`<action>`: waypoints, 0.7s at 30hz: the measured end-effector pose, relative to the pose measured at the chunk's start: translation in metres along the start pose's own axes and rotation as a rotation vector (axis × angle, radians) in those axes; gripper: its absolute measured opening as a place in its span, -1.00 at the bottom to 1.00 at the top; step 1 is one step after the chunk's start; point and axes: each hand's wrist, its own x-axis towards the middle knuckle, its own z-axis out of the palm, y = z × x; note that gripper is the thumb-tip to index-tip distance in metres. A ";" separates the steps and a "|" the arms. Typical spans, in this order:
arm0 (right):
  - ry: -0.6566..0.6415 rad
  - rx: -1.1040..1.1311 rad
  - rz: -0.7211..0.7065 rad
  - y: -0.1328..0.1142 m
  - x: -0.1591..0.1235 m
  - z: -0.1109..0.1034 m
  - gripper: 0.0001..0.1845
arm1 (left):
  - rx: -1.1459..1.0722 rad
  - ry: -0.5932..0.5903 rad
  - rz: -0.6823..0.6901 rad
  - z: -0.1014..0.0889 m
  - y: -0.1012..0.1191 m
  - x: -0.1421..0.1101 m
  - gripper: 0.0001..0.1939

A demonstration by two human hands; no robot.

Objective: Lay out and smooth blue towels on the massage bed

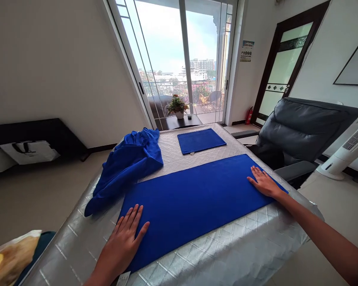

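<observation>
A long blue towel [191,198] lies flat across the quilted silver table cover [220,248]. My left hand [124,238] rests flat on its left end, fingers stretched and thumb apart. On the right end lies my right hand [265,182], palm down with its fingers spread. Neither hand grips anything. Beyond the long towel is a smaller blue cloth [201,141], folded into a neat rectangle. A crumpled heap of blue cloth [128,167] sits to the left, against the long towel's far left corner. A white tag [124,279] shows by my left wrist.
A black padded armchair [298,131] stands close to the table's right side, with a white tower fan [345,153] behind it. Past the far edge are a small dark table with a potted plant [178,106] and a sliding glass door. A white bag [30,152] sits at left.
</observation>
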 end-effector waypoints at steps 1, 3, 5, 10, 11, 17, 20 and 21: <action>0.005 -0.005 0.009 0.007 0.001 0.001 -0.04 | 0.002 -0.014 -0.005 -0.002 0.001 0.000 -0.27; 0.017 -0.017 0.022 0.017 0.002 0.002 -0.04 | 0.008 -0.046 -0.013 -0.005 0.003 0.001 -0.27; 0.034 -0.032 0.024 0.023 0.002 0.002 -0.04 | 0.008 -0.064 -0.022 -0.007 0.004 0.003 -0.26; 0.103 -0.067 0.004 0.019 -0.004 -0.002 -0.11 | -0.025 -0.096 -0.041 -0.015 0.003 0.002 -0.30; 0.124 -0.066 -0.002 0.013 -0.006 -0.003 -0.13 | -0.033 -0.093 -0.048 -0.017 0.002 -0.002 -0.31; 0.175 0.054 -0.147 -0.097 -0.042 -0.016 -0.19 | -0.038 -0.025 -0.065 -0.024 0.010 -0.048 -0.33; 0.125 0.152 -0.339 -0.188 -0.067 -0.024 -0.20 | -0.001 -0.030 -0.082 -0.020 0.015 -0.063 -0.33; 0.103 0.182 -0.405 -0.218 -0.075 -0.026 -0.21 | 0.015 -0.037 -0.088 -0.018 0.016 -0.066 -0.32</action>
